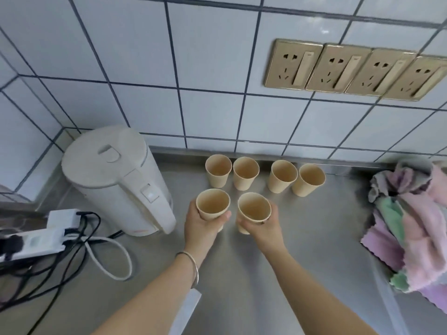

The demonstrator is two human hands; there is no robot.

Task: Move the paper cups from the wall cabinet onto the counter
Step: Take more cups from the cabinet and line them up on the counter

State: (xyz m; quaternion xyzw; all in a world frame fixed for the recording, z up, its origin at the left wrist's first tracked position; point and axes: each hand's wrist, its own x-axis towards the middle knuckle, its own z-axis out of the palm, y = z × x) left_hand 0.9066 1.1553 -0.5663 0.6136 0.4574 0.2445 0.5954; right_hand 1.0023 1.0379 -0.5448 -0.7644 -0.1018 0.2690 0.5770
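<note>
Where hands (202,220) grip, smooth tapered paper cups (212,205).

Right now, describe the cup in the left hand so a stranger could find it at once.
Start at the white kettle on the steel counter. Just right of its handle, the left hand grips a tan paper cup. Unlike the four-cup row by the wall, it sits nearer, beside the right hand's cup.

White tiled wall (135,56) with dark grout, meets a side wall at left corner. Four gold sockets (355,70) in a row, upper right. Steel surface (314,238) below, brushed, soft even light, faint reflections. White kettle (116,182) in the left corner.
</note>
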